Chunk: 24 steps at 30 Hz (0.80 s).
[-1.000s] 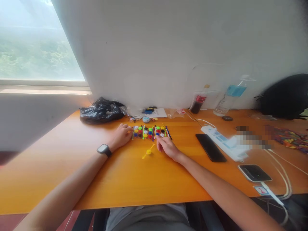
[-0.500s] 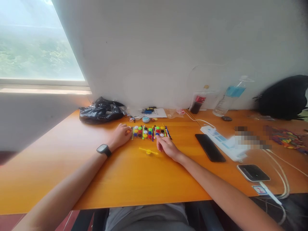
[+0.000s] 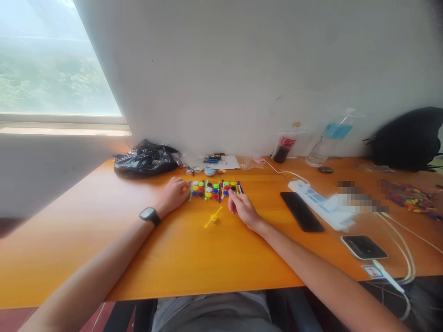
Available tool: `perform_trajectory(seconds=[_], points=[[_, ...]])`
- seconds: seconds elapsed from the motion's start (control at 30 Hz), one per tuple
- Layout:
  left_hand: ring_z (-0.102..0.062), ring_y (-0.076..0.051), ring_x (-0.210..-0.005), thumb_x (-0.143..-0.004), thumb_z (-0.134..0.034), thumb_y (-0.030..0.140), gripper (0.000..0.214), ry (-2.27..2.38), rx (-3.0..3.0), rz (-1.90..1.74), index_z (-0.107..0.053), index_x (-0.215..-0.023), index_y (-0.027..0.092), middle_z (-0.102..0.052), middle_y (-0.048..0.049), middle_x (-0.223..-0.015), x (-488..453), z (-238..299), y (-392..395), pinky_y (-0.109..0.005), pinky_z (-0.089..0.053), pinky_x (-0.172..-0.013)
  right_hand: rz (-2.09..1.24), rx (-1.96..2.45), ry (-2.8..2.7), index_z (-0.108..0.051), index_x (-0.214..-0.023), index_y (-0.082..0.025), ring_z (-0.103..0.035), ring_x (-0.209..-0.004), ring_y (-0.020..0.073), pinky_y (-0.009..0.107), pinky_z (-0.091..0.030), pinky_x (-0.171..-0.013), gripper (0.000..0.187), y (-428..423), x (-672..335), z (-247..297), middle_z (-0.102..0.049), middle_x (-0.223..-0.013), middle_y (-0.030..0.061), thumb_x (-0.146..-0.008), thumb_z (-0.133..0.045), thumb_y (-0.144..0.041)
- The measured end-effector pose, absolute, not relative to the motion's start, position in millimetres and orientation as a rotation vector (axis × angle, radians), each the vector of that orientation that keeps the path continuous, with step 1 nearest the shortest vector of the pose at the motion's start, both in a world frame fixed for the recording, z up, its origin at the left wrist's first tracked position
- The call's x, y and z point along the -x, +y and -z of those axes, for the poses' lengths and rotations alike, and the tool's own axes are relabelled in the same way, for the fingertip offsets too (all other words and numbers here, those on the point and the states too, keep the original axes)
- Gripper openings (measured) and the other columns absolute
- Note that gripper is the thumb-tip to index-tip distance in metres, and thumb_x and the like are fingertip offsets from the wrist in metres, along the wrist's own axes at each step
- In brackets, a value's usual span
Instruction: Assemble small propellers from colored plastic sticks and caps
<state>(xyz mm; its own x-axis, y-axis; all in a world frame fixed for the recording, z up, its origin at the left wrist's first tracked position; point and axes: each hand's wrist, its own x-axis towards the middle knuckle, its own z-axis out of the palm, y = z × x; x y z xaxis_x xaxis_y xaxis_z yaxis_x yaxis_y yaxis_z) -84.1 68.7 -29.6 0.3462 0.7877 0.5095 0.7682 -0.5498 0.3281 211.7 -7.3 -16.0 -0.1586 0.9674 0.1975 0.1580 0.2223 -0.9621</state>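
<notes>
A yellow arrow spinner (image 3: 213, 218), a round base with a long pointer across it, sits on the wooden table between my hands. Its pointer slants from lower left to upper right. Behind it, coloured round pieces (image 3: 209, 188) in green, red, blue, yellow, white and black are laid out in rows, with coloured arrow sticks (image 3: 220, 191) between the groups. At the left end of these rows rests my left hand (image 3: 177, 192), fingers curled in, a watch on its wrist. My right hand (image 3: 242, 207) lies by the right end, fingers curled and thumb forward, nothing visible in it.
A black plastic bag (image 3: 145, 159) lies at the back left. Toward the right are a black phone (image 3: 302, 212), a white power strip (image 3: 316, 203) with cables, and a charging device (image 3: 364, 247). A cola bottle (image 3: 284, 150) and a water bottle (image 3: 323, 145) stand against the wall.
The yellow spinner's pointer has turned from sloping down to the right to sloping up to the right. My right hand has shifted slightly right, off the coloured pieces; my left hand stays put.
</notes>
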Motion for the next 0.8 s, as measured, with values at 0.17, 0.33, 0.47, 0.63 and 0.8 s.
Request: perform_trajectory(seconds=[0.17, 0.33, 0.47, 0.63, 0.8], points=[[-0.053, -0.023, -0.083, -0.097, -0.06, 0.029, 0.018, 1.433, -2.558, -1.163, -0.073, -0.088, 0.02, -0.062, -0.0053, -0.08, 82.0, 26.5, 65.3, -0.033, -0.044, -0.074, -1.022, 1.11, -1.537, -0.055, -0.049, -0.021, -0.05, -0.053, 0.015, 0.031, -0.037, -0.059, 0.072, -8.8, -211.5, 14.3, -0.051, -0.049, 0.0018, -0.1, -0.046, -0.07], [-0.052, -0.02, -0.08, -0.099, -0.061, 0.027, 0.016, 1.35, -2.562, -1.392, -0.072, -0.091, 0.02, -0.059, -0.0037, -0.079, 74.0, 16.4, 53.1, -0.031, -0.043, -0.073, -0.951, 1.087, -1.563, -0.055, -0.053, -0.02, -0.051, -0.057, 0.0158, 0.03, -0.038, -0.062, 0.067, -7.7, -212.7, 15.3, -0.052, -0.054, 0.0014, -0.102, -0.047, -0.067], [-0.051, -0.019, -0.077, -0.098, -0.063, 0.024, 0.011, 1.244, -2.571, -1.444, -0.071, -0.092, 0.02, -0.057, -0.0024, -0.076, 61.3, 8.0, 36.9, -0.032, -0.042, -0.072, -0.894, 1.033, -1.623, -0.062, -0.068, -0.02, -0.052, -0.063, 0.0163, 0.03, -0.039, -0.064, 0.053, -10.2, -211.8, 13.6, -0.055, -0.063, 0.0002, -0.102, -0.052, -0.06], [-0.051, -0.018, -0.076, -0.097, -0.064, 0.019, 0.006, 1.01, -2.588, -1.489, -0.07, -0.097, 0.021, -0.061, -0.002, -0.078, 37.7, -0.9, 10.6, -0.034, -0.042, -0.073, -0.837, 0.996, -1.715, -0.072, -0.097, -0.021, -0.059, -0.079, 0.0187, 0.029, -0.043, -0.071, 0.033, -22.4, -205.2, 4.8, -0.068, -0.087, 0.0029, -0.1, -0.059, -0.052], [-0.052, -0.018, -0.076, -0.096, -0.066, 0.017, 0.005, 0.809, -2.63, -1.448, -0.068, -0.098, 0.022, -0.062, -0.0021, -0.079, 17.5, -2.0, -11.2, -0.035, -0.043, -0.075, -0.95, 0.934, -1.78, -0.073, -0.097, -0.02, -0.06, -0.087, 0.0207, 0.032, -0.045, -0.078, 0.037, -30.1, -196.7, 0.4, -0.07, -0.094, 0.0051, -0.099, -0.06, -0.055]])
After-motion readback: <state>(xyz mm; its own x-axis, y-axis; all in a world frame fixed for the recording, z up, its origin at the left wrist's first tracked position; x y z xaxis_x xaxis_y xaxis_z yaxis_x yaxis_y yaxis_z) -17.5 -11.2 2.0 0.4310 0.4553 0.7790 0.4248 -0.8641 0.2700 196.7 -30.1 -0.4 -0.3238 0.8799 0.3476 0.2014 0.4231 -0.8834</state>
